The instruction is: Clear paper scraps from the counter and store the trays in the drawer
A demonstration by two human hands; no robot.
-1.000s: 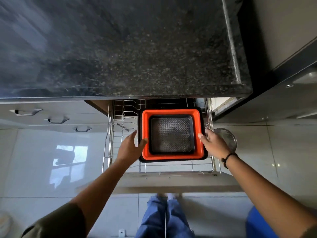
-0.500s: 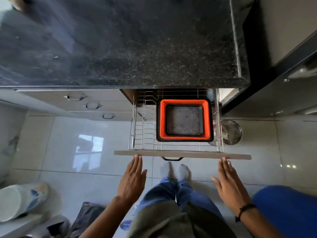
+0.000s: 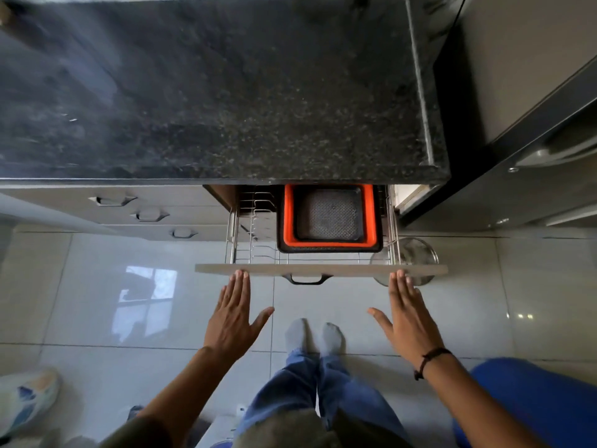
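Left hand (image 3: 233, 321) flat, fingers (image 3: 239, 282) straight and together, thumb splayed, gripping nothing, tips pressed on drawer front (image 3: 323, 270). Just past fingertips, wire drawer (image 3: 252, 250) half out under dark counter (image 3: 226, 92); stacked trays (image 3: 329, 218) inside, orange one nested in black, toward right side. Right hand (image 3: 407, 318) same deal: flat, spread, empty, tips on front panel. Round lid-looking thing (image 3: 416, 253) on floor beyond right fingertips.

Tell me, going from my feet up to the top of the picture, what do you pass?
Socks → drawer front → orange tray → black counter.
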